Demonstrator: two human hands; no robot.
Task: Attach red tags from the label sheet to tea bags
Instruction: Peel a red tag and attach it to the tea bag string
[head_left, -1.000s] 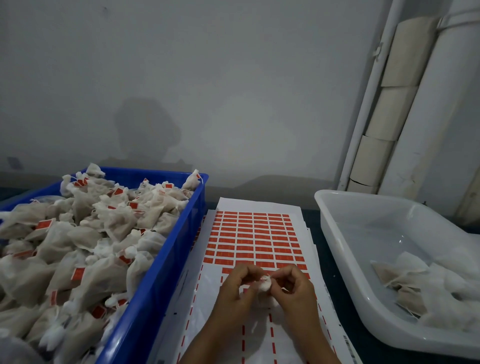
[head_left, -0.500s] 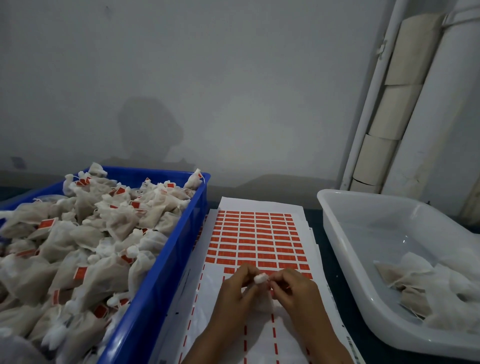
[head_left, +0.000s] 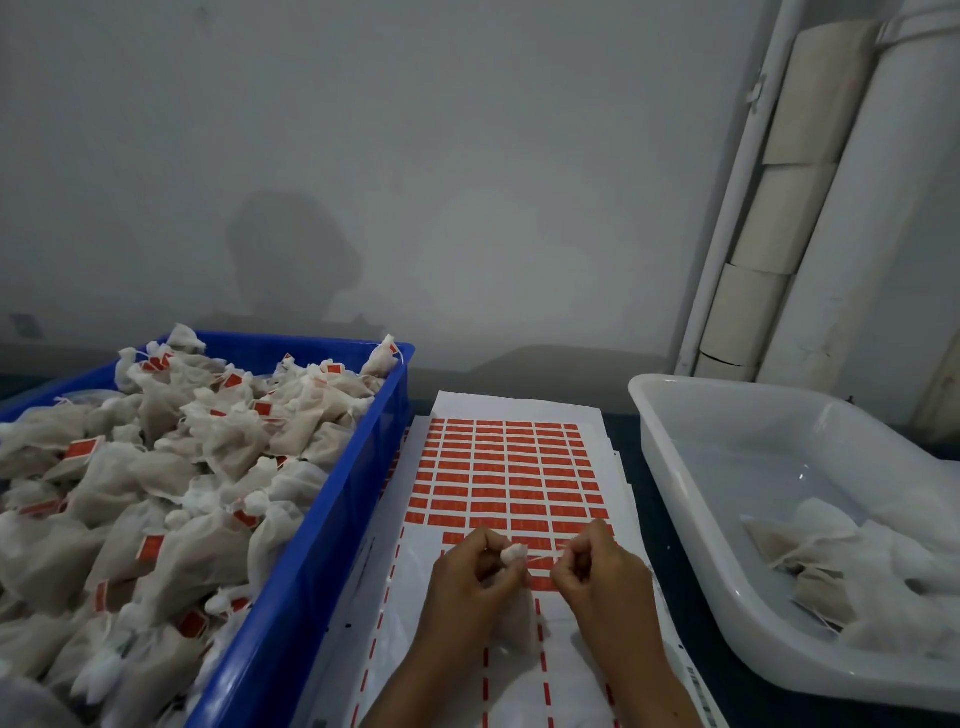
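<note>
A white label sheet (head_left: 506, 467) with rows of red tags lies flat between two bins. Over its near half, my left hand (head_left: 470, 577) grips a tea bag (head_left: 513, 553) by its gathered white top; the bag's body hangs below, partly hidden between my hands. My right hand (head_left: 597, 569) pinches the bag's thin string (head_left: 543, 558), stretched out to the right of the bag's top. Both hands hover just above the sheet's stripped rows.
A blue crate (head_left: 332, 519) heaped with tagged tea bags stands at the left. A translucent white tub (head_left: 670, 483) with a few untagged tea bags stands at the right. A grey wall and pale rolls rise behind.
My hands have drawn apart: the right hand pulled the string out to the right while the left kept hold of the bag's top.
</note>
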